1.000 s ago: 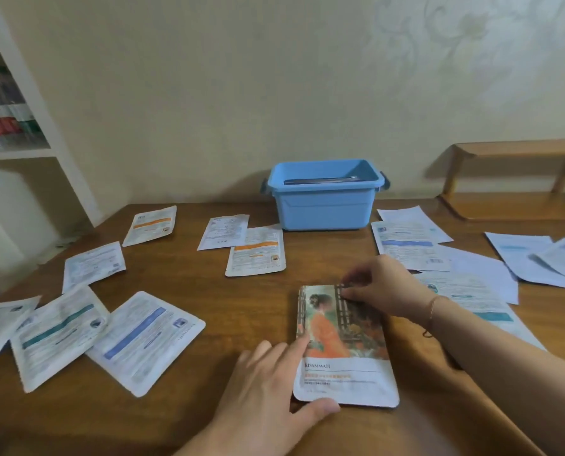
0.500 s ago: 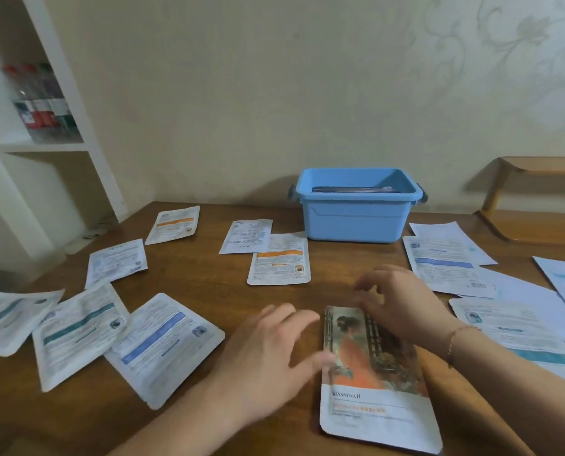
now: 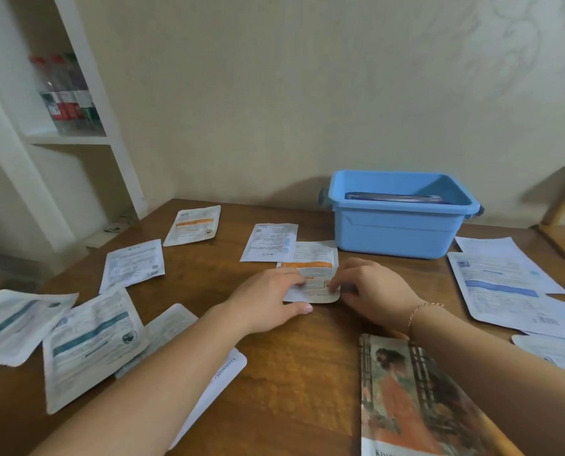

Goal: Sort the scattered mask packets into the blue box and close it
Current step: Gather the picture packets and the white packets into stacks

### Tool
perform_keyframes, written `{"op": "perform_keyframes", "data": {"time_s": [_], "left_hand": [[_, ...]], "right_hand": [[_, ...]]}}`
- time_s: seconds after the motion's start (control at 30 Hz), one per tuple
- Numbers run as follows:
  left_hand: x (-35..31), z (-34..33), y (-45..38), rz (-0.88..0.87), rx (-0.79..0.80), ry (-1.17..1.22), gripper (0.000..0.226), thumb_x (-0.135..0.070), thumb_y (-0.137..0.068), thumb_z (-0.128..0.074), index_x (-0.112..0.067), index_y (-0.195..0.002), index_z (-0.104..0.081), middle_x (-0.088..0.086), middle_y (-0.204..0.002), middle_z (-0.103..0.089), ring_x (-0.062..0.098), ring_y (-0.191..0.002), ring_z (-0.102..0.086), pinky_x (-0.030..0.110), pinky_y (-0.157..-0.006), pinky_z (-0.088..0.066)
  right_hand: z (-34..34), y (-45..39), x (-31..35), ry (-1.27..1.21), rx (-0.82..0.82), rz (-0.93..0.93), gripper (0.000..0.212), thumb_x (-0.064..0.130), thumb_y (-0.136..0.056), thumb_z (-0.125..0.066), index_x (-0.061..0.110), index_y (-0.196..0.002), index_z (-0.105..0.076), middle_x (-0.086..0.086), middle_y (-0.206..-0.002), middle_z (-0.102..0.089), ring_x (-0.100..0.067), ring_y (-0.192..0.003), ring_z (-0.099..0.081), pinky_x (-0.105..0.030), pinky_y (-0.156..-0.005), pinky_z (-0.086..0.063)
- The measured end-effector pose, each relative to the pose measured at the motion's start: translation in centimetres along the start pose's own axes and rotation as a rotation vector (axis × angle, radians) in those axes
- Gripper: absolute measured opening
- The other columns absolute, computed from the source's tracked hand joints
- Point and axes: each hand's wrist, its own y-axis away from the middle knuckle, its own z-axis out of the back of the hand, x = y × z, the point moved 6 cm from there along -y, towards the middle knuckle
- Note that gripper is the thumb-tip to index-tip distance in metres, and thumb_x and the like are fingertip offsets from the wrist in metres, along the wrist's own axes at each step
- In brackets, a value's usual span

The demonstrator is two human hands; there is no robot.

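The open blue box [image 3: 399, 225] stands at the back of the wooden table [image 3: 307, 373], with a dark flat item inside. Just in front of it lies a white mask packet with an orange stripe [image 3: 315, 263]. My left hand [image 3: 268, 302] lays its fingers on that packet's near left corner, thumb stretched along the table. My right hand [image 3: 371, 292] touches the near right corner with bent fingertips. A picture-printed packet [image 3: 406, 399] lies flat by my right forearm.
Several white packets lie scattered on the left [image 3: 133, 264], one [image 3: 93, 343] beside my left forearm, and more on the right [image 3: 501, 284]. A white shelf with bottles [image 3: 67, 93] stands at left. A wooden rack [image 3: 564, 209] sits at far right.
Both hands left the picture-printed packet and moved forward onto the orange-striped packet near the box. The view turned left and dipped.
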Motion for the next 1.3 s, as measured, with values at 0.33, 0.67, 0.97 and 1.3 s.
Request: {"op": "perform_keyframes", "data": {"time_s": [0.33, 0.67, 0.97, 1.3], "left_hand": [[0.0, 0.1, 1.2, -0.042, -0.034, 0.026, 0.051, -0.048, -0.091, -0.062, -0.030, -0.138, -0.051, -0.012, -0.140, -0.051, 0.009, -0.122, -0.050, 0.031, -0.100, -0.049], [0.4, 1.0, 6.1, -0.084, -0.171, 0.264, 0.042, -0.019, -0.088, -0.073, -0.032, -0.127, -0.065, -0.016, -0.132, -0.059, -0.002, -0.122, -0.048, 0.020, -0.100, -0.045], [-3.5, 1.9, 9.3, -0.004, -0.095, 0.813, 0.015, -0.040, -0.085, -0.069, -0.038, -0.100, -0.073, -0.022, -0.102, -0.074, -0.002, -0.100, -0.066, 0.021, -0.085, -0.053], [-8.6, -2.7, 13.6, 0.140, 0.122, 0.933, 0.083, -0.029, -0.089, -0.072, -0.038, -0.150, -0.017, -0.003, -0.090, -0.076, 0.005, -0.092, -0.071, 0.033, -0.100, -0.048]], "right_hand": [[0.5, 0.4, 4.5, 0.268, -0.209, 0.226, 0.012, 0.022, -0.080, -0.062, 0.023, -0.069, -0.064, 0.005, -0.065, -0.063, -0.023, -0.055, -0.059, -0.026, -0.047, -0.042], [4.7, 7.4, 4.9, -0.035, -0.350, 0.161, 0.003, 0.030, -0.076, -0.071, 0.030, -0.079, -0.072, 0.014, -0.075, -0.071, -0.012, -0.064, -0.067, -0.032, -0.054, -0.054], [13.6, 8.8, 4.5, -0.926, -0.572, -0.162, 0.002, 0.011, -0.081, -0.075, 0.013, -0.080, -0.075, -0.001, -0.075, -0.075, -0.008, -0.066, -0.070, -0.020, -0.055, -0.054], [8.8, 12.0, -1.8, -0.850, -0.281, -0.579, 0.011, 0.008, -0.082, -0.075, 0.015, -0.090, -0.072, -0.008, -0.086, -0.072, -0.018, -0.067, -0.069, -0.032, -0.053, -0.057]]}}
